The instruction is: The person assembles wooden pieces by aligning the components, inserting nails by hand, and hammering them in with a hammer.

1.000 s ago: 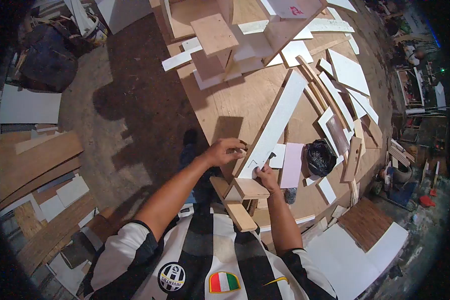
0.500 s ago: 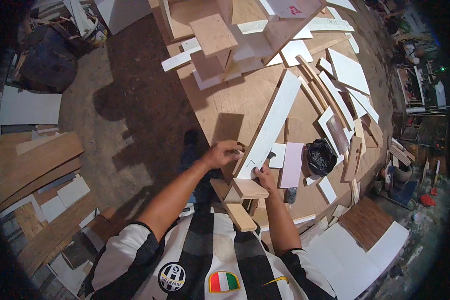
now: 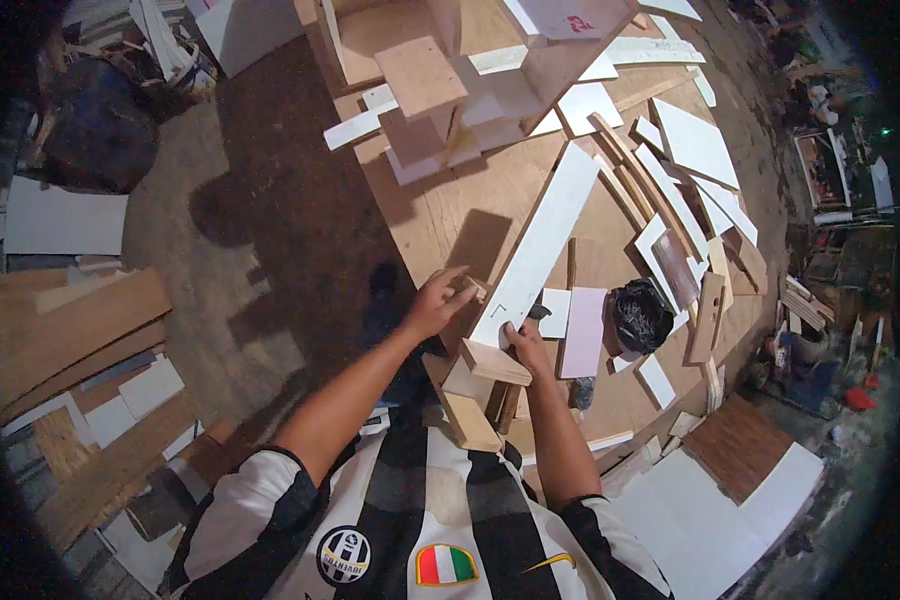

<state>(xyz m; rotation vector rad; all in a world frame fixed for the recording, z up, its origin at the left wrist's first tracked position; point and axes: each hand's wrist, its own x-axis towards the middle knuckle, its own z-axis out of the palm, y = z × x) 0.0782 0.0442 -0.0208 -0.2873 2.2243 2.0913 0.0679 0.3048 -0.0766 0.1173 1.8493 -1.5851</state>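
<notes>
A long white-faced board [image 3: 540, 245] slants across the near part of the workbench, with a small pencilled angle mark by its lower end. My right hand [image 3: 528, 352] grips its lower right edge, thumb on the white face and fingers hidden beneath. My left hand [image 3: 436, 304] is at the board's left edge, fingers apart, their tips close to a small bit of bare wood [image 3: 479, 289]; whether they touch it is unclear. Across the board's lower end sits a wooden block [image 3: 495, 362]. Another pale wood piece [image 3: 470, 422] juts toward my shirt below it.
The plywood workbench [image 3: 435, 215] carries a box-like wooden assembly [image 3: 425, 75] at the far end. To the right are a pinkish panel [image 3: 582, 332], a black plastic bag [image 3: 641, 314] and several white offcuts [image 3: 692, 145]. Stacked boards [image 3: 80, 330] lie on the floor at left.
The white board's lower end and the wooden block have turned and shifted slightly left. My left hand has risen a little, its fingers spreading. My right hand keeps its grip.
</notes>
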